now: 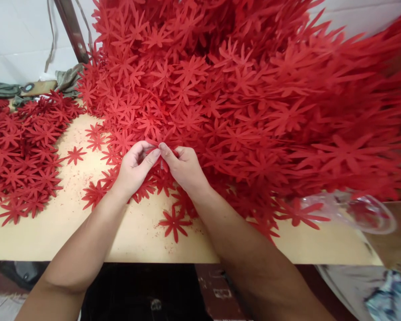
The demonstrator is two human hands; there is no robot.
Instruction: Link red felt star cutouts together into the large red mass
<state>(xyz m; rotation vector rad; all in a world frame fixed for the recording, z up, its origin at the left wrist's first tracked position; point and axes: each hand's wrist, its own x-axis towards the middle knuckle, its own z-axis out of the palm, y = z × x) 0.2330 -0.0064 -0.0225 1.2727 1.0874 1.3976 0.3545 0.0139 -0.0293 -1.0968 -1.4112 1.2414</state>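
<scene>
My left hand (136,165) and my right hand (183,167) meet at the near edge of a large heap of red flower-shaped cutouts (187,84). Thumbs and fingers of both hands pinch a red flower cutout (163,166) between them, its petals partly covered by the fingers. The thumb tips almost touch. Single cutouts lie close by: one red flower (175,224) below my right hand, another (75,155) to the left of my left hand.
A smaller, darker pile of red flowers (23,151) lies at the left of the pale tabletop (133,245). At the right edge is a clear plastic container (370,214). A metal upright (72,31) and grey-green cloth (68,81) stand behind. Red specks litter the table.
</scene>
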